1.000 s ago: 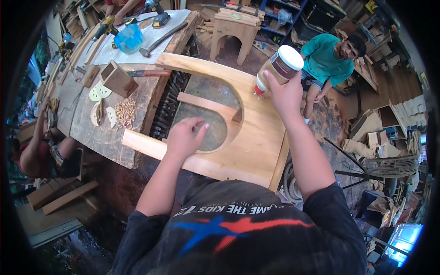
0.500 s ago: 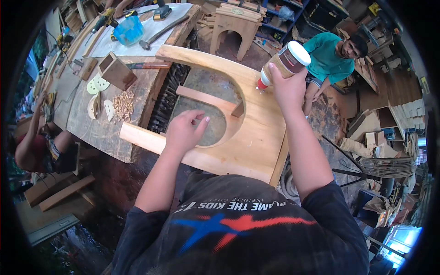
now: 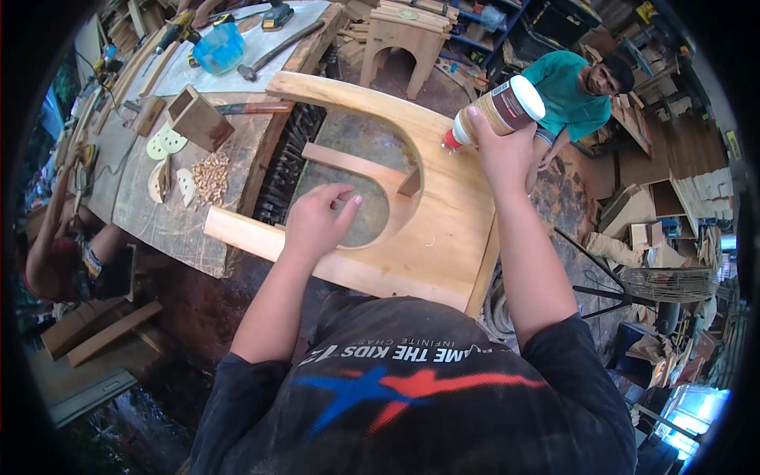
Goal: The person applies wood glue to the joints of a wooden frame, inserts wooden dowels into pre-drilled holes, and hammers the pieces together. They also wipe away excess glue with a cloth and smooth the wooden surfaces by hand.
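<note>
Tilted nozzle-down, a glue bottle (image 3: 504, 108) with a brown label, white base and red cap is gripped in my right hand (image 3: 507, 154). Its tip is at the surface of a pale wooden panel (image 3: 451, 226), beside a small white spot. The panel has a deep U-shaped cutout, and through it a lower curved wooden piece (image 3: 356, 164) shows. My left hand (image 3: 318, 218) hovers at the cutout's near arm, fingers loosely curled, thumb apart, nothing visible in it.
On the workbench (image 3: 158, 229) at left are wooden plugs (image 3: 210, 178), sanding discs (image 3: 166, 141), a wooden box (image 3: 198, 119), a hammer (image 3: 277, 54) and a blue container (image 3: 219, 49). A person in a green shirt (image 3: 574, 95) sits at far right. A fan (image 3: 669, 285) stands right.
My right hand and the glue bottle have shifted slightly to the right, the bottle leaning over more. My left hand has stayed nearly in place, its thumb a little higher.
</note>
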A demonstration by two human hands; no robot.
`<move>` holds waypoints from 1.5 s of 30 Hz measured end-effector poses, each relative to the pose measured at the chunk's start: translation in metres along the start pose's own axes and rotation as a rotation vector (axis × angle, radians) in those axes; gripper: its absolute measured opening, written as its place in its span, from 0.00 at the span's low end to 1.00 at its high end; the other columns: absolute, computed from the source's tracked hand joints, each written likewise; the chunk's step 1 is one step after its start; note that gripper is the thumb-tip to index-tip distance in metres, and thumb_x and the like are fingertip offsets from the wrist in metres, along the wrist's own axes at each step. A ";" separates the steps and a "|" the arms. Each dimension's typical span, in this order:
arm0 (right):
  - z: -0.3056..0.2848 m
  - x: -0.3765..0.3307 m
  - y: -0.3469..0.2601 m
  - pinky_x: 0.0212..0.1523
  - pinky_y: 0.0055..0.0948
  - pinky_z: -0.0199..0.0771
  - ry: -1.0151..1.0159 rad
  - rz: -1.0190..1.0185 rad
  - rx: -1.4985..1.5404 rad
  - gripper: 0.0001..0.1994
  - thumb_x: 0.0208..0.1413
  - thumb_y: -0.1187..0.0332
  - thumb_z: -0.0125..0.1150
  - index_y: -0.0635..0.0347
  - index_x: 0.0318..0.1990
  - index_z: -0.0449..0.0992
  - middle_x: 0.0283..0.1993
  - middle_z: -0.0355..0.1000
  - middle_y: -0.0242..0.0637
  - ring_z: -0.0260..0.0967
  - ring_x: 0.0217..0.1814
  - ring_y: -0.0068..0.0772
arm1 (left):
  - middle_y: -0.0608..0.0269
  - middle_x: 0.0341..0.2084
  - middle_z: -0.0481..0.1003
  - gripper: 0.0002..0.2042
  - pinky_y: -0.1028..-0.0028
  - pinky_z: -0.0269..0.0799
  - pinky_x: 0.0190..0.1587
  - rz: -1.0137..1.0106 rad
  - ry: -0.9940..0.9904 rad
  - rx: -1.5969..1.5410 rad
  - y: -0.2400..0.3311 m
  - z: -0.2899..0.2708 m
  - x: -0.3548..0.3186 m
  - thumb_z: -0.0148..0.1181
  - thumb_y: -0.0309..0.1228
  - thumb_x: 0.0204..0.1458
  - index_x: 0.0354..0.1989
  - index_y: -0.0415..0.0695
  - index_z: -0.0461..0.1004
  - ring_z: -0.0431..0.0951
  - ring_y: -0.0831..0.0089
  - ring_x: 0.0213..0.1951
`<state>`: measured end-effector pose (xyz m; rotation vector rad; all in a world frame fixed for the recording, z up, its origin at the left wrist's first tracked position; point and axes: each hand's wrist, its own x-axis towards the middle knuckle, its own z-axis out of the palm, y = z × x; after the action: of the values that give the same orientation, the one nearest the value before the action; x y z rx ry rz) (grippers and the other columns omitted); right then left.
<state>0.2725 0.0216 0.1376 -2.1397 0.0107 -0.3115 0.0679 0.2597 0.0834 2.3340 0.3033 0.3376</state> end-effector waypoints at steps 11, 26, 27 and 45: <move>-0.009 -0.012 -0.019 0.65 0.42 0.73 -0.044 -0.128 -0.003 0.51 0.45 0.46 0.82 0.71 0.66 0.60 0.61 0.74 0.55 0.75 0.64 0.50 | 0.56 0.35 0.83 0.13 0.64 0.79 0.38 0.005 0.025 -0.009 -0.003 0.001 -0.001 0.69 0.39 0.57 0.44 0.44 0.84 0.83 0.60 0.33; -0.012 -0.012 -0.009 0.64 0.40 0.74 0.004 -0.236 0.164 0.47 0.45 0.49 0.84 0.69 0.64 0.62 0.60 0.74 0.51 0.76 0.63 0.44 | 0.55 0.35 0.83 0.14 0.64 0.80 0.39 -0.018 0.000 -0.014 -0.001 0.001 0.000 0.68 0.39 0.57 0.45 0.43 0.84 0.84 0.60 0.33; -0.012 -0.013 -0.011 0.64 0.40 0.74 -0.003 -0.234 0.182 0.47 0.45 0.50 0.83 0.69 0.64 0.62 0.60 0.74 0.51 0.76 0.63 0.44 | 0.55 0.35 0.83 0.14 0.64 0.80 0.39 -0.024 0.002 -0.011 -0.001 0.001 0.000 0.68 0.39 0.57 0.45 0.43 0.84 0.83 0.60 0.33; -0.007 -0.008 0.029 0.61 0.35 0.74 0.018 -0.132 0.322 0.38 0.52 0.57 0.80 0.71 0.62 0.66 0.59 0.74 0.51 0.75 0.60 0.40 | 0.56 0.34 0.83 0.12 0.64 0.79 0.39 -0.048 0.010 0.022 0.000 0.003 0.002 0.67 0.39 0.58 0.43 0.44 0.85 0.83 0.61 0.32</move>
<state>0.2670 0.0008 0.1152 -1.8215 -0.1606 -0.3825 0.0707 0.2586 0.0817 2.3430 0.3688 0.3241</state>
